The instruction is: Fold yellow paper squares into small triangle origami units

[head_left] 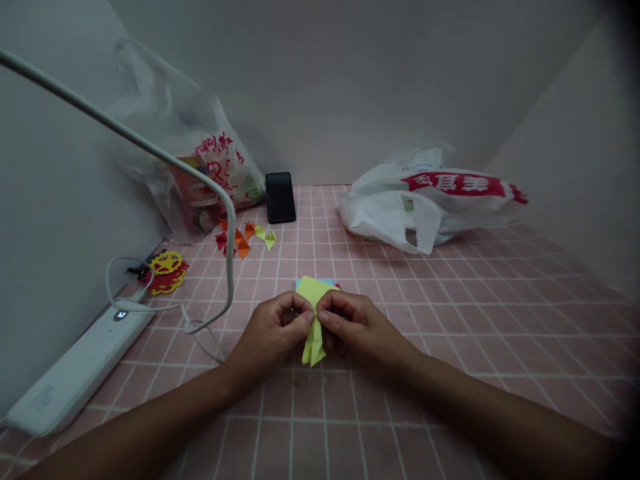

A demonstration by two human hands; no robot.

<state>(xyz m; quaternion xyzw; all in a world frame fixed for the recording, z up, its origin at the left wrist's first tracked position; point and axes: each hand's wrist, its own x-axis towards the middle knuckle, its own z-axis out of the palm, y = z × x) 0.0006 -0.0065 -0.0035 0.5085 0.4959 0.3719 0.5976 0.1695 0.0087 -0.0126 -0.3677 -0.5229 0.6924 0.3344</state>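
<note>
Both hands pinch a partly folded sheet of yellow origami paper (314, 343) at its middle, above the tabletop. My left hand (273, 330) is closed, thumb and index finger on the paper's left edge. From the other side my right hand (363, 327) grips it the same way, its fingertips almost meeting the left ones. Below the fingers the paper narrows into folded points; above them it spreads out flat. Just behind it, a bit of a blue sheet (327, 283) shows, mostly hidden by the paper and hands.
Small folded red, orange and yellow paper pieces (243, 241) lie at the back left near a black phone (281, 198). Plastic bags stand left (220, 167) and right (400, 207). A white power strip (83, 363), a cable (230, 253) and yellow-red cutouts (167, 270) occupy the left side.
</note>
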